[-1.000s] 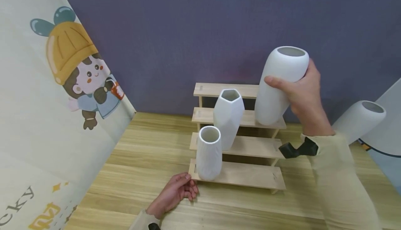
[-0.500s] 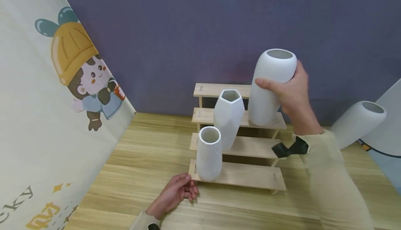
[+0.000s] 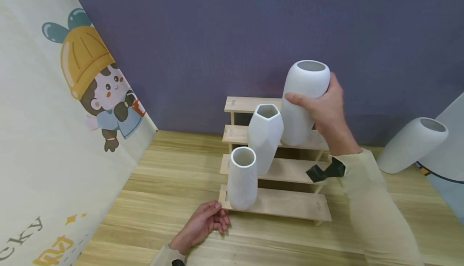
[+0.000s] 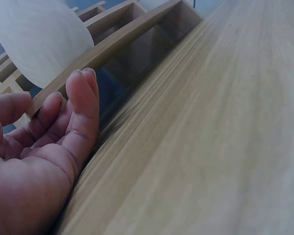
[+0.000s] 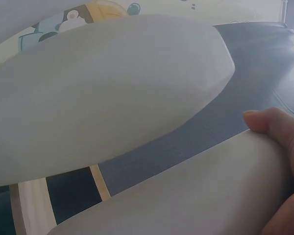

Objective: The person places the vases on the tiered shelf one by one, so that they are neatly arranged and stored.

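Note:
My right hand (image 3: 328, 107) grips a tall, rounded white vase (image 3: 306, 82) around its upper side, thumb across the front. The vase is upright, its base over the second-highest board at the right. In the right wrist view the gripped vase (image 5: 201, 196) lies close beside a faceted vase (image 5: 112, 88). My left hand (image 3: 204, 219) pinches the lowest board's front left corner on a stepped wooden display stand (image 3: 290, 205), with the thumb (image 4: 10, 105) at the board's end. A smaller white vase (image 3: 242, 185) stands on that lowest board; the faceted one is on the board above.
Another white vase (image 3: 411, 145) leans at the right, by a pale printed panel (image 3: 451, 153). The stand's top board (image 3: 250, 104) is close to the dark blue back wall (image 3: 203, 48). A cartoon-printed sheet (image 3: 47, 157) borders the wooden tabletop (image 3: 163, 177) on the left.
My right hand has carried the rounded vase leftward along the second-highest board, closer to the faceted vase. The left hand has stayed at the stand's corner.

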`<state>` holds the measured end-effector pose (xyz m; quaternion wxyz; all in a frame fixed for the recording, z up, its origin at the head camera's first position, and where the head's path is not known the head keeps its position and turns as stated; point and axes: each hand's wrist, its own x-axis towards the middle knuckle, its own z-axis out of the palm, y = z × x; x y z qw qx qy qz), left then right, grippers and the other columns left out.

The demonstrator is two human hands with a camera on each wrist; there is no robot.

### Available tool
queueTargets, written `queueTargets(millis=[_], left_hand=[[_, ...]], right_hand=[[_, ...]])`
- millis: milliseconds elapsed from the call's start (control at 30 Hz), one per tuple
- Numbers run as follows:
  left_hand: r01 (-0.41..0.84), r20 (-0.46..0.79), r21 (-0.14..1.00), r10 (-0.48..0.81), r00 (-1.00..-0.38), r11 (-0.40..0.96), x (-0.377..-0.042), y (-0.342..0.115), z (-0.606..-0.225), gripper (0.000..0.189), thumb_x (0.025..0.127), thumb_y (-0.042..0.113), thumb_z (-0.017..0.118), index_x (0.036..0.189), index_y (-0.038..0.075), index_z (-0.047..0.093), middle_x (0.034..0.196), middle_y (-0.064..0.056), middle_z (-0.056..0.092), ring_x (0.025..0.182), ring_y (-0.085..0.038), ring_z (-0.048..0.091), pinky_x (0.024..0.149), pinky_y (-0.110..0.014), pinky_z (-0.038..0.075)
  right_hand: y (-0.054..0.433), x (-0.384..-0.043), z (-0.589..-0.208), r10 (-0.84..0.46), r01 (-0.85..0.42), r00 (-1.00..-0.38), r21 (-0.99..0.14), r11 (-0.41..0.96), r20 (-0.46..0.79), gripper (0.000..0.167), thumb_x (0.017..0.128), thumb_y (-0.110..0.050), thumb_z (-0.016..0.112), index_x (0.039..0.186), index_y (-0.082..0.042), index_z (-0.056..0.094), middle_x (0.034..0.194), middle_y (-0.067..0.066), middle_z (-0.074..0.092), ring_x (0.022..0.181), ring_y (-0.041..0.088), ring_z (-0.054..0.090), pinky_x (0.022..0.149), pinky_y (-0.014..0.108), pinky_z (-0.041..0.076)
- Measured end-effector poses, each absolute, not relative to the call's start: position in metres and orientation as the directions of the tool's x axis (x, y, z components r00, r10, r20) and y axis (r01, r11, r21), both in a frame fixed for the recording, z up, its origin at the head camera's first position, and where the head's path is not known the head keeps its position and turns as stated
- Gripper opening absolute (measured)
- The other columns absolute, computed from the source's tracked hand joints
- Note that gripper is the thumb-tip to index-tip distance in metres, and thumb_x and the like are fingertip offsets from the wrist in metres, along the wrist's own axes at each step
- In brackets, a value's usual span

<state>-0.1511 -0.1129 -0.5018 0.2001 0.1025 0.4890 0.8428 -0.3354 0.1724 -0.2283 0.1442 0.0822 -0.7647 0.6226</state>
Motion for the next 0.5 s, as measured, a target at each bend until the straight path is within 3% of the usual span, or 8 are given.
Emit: queueTargets(millis=[500], left_hand=[[-0.238, -0.024, 0.866, 0.439, -0.898, -0.439, -0.151, -0.113, -0.502, 0.030, 0.110, 0.018, 0.032, 0.096, 0.012, 0.058, 0.091, 0.002, 0.074, 0.079, -0.006, 0.069, 0.068, -0.019, 0.058]], right_hand=[[0.154, -0.339, -0.233, 0.038, -0.322, -0.941, -0.925, 0.202, 0.336, 0.079, 0.072, -0.021, 0.089, 0.137, -0.018, 0.046, 0.115, -0.005, 0.055, 0.100, 0.014, 0.056, 0.079, 0.030, 0.051]])
